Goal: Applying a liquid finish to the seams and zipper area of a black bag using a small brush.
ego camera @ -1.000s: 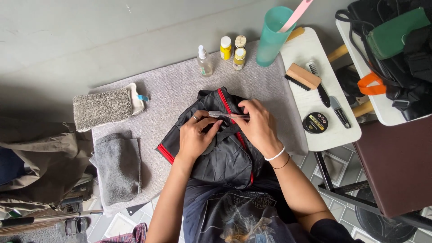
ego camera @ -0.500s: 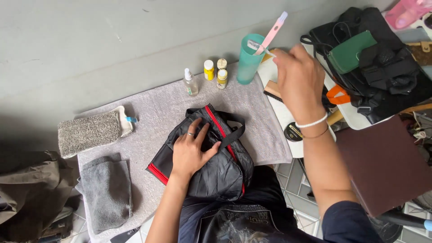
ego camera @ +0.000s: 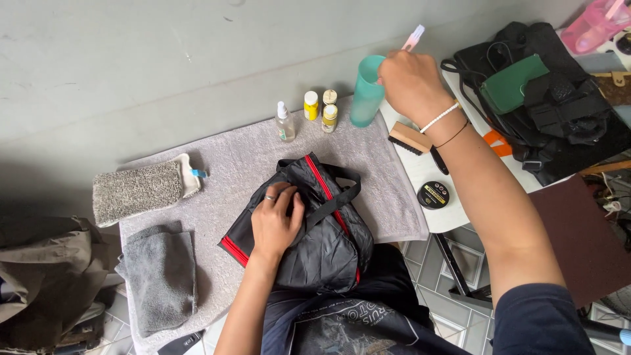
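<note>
Bag: a black bag with red piping lies crumpled at the near middle of the grey towel mat, its black strap looping over the top.
Left hand: the left hand lies flat on the bag's left half, fingers curled loosely over the fabric, pressing it down; a ring sits on one finger.
Right hand: the right hand is up at 1 o'clock from the bag, closed around the handle of a pink-and-white brush whose head points up and away; the hand is just beside the rim of the cup.
Cup: a teal plastic cup stands at the mat's far edge, at 12 to 1 o'clock from the bag.
Bottles: a small clear spray bottle and three small yellow bottles stand in a cluster at 12 o'clock.
Left of the bag: a grey pad with a blue tab at 10 o'clock; a folded grey cloth at 8 o'clock.
Right of the bag: a wooden brush and a round black tin on a white table at 2 to 3 o'clock.
Far right: a dark heap of bags with a green pouch on top.
</note>
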